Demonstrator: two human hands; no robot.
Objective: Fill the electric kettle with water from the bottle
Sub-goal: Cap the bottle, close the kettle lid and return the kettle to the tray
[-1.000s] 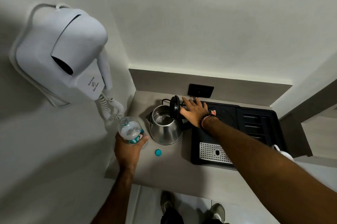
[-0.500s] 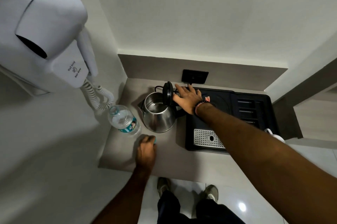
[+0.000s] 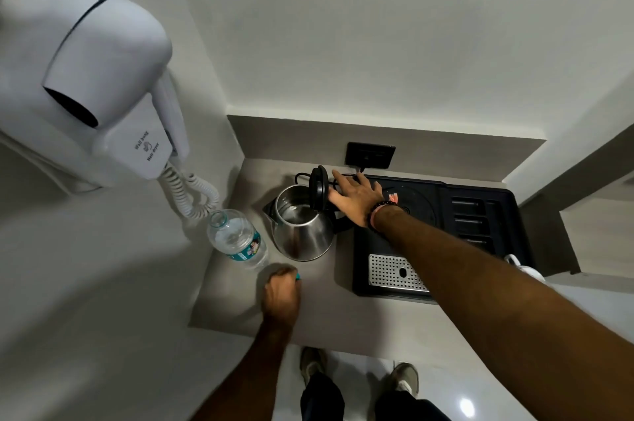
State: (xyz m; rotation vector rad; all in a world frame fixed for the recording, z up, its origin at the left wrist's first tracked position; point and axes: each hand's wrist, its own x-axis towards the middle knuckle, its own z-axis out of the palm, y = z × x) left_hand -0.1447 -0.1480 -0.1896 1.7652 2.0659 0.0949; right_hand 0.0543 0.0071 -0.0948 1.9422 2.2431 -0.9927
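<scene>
grey counter [image 3: 343, 314] — corner, white wall [image 3: 377, 26]

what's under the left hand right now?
A teal bottle cap peeks out at the fingertips of the left hand, on the counter. Most of the cap is covered, so the grip can't be judged.

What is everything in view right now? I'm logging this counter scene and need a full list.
kettle: 1, steel, on counter, black lid up
water bottle: 1, clear with teal label, uncapped, left of kettle
bottle cap: 1, teal, at left fingertips
tray: 1, black, right of kettle
wall socket: 1, black, behind kettle
hair dryer: 1, white, left wall
cup: 1, white, tray's right edge
shoes: 2, floor
left hand: on cap
right hand: against lid
</scene>
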